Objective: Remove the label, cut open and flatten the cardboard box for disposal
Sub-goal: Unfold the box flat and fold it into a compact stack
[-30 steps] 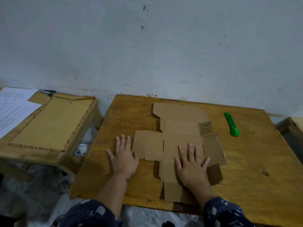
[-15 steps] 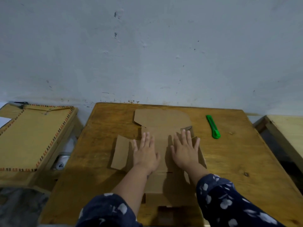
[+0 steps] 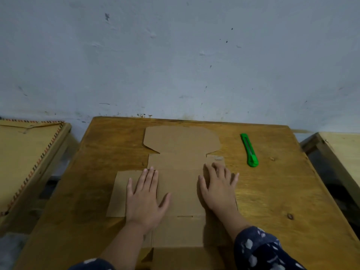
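1. While the cardboard box [image 3: 179, 172] lies unfolded and flat on the wooden table [image 3: 272, 201], both hands press down on it, palms down
2. Its rounded flap points toward the wall [image 3: 175, 55], and its near end reaches the table's front edge
3. The left hand [image 3: 145, 199] rests with fingers spread flat across the left side flap and the middle panel, gripping nothing
4. The right hand [image 3: 219, 188] lies flat on the right side flap, fingers spread, also gripping nothing
5. A green box cutter [image 3: 249, 150] lies on the table to the right of the cardboard, apart from it and from the right hand
6. 2 smaller tables stand beside this one: the left one [image 3: 64, 137] carries a brown envelope [image 3: 25, 152] with a striped border, the right one [image 3: 339, 149] is pale wood
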